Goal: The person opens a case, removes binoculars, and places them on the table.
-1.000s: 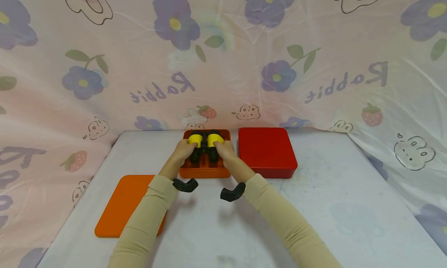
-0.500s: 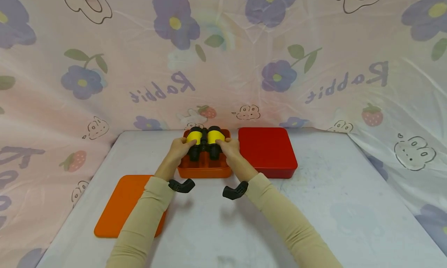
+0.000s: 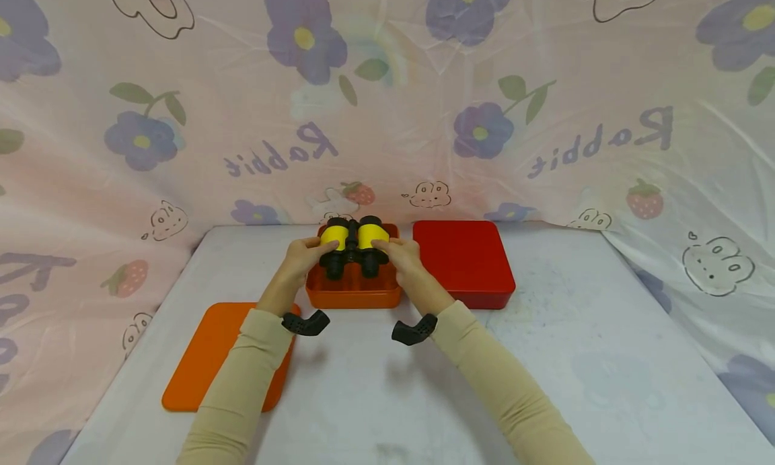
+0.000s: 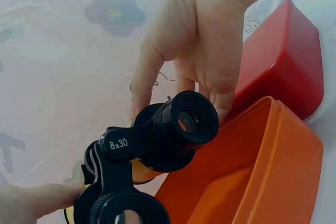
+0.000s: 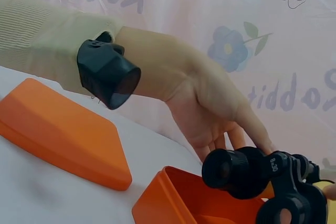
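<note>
In the head view, black-and-yellow binoculars (image 3: 352,255) are held just above the orange box (image 3: 354,300), eyepieces toward me. My left hand (image 3: 301,256) grips the left barrel, its thumb along the yellow part. From the other side my right hand (image 3: 404,255) holds the right barrel in the same way. The left wrist view shows "8x30" on the hinge of the binoculars (image 4: 118,144), with the box (image 4: 273,161) open below them. Part of the box's inside is hidden by the binoculars.
A red box (image 3: 463,260) stands right of the orange one. An orange lid (image 3: 206,357) lies flat at the left on the white table (image 3: 363,398), partly under my left forearm. A patterned curtain (image 3: 387,115) hangs behind the table.
The binoculars have risen out of the orange box, tilting slightly, held in both hands. My hands have moved somewhat apart. The boxes and lid stay in place.
</note>
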A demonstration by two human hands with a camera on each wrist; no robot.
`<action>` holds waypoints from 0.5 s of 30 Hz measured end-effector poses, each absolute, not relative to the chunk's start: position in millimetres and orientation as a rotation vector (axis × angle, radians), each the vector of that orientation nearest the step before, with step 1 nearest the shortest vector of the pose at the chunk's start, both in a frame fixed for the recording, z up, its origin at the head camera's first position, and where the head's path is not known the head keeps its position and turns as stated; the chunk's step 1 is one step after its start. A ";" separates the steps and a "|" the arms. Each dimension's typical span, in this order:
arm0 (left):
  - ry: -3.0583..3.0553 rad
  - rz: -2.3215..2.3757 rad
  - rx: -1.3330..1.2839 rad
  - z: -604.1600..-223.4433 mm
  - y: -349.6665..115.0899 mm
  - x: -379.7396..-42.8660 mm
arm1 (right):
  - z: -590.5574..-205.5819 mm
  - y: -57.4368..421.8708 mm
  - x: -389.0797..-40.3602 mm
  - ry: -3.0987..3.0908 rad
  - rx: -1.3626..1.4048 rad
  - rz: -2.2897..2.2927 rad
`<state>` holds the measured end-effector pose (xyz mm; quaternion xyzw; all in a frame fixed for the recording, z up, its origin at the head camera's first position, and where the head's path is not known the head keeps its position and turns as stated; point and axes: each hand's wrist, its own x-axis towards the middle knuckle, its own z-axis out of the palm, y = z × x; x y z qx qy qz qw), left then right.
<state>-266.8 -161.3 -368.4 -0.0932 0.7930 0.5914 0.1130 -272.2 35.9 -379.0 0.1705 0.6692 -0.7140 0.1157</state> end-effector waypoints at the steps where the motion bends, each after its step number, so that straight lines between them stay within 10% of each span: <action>1: 2.321 1.739 -0.276 -367.6 -161.6 -265.8 | -378.8 36.3 -271.8 1.958 0.493 -2.092; 15: 2.272 1.756 -0.270 -365.1 -167.4 -257.9 | -373.6 42.6 -264.7 1.936 0.465 -2.086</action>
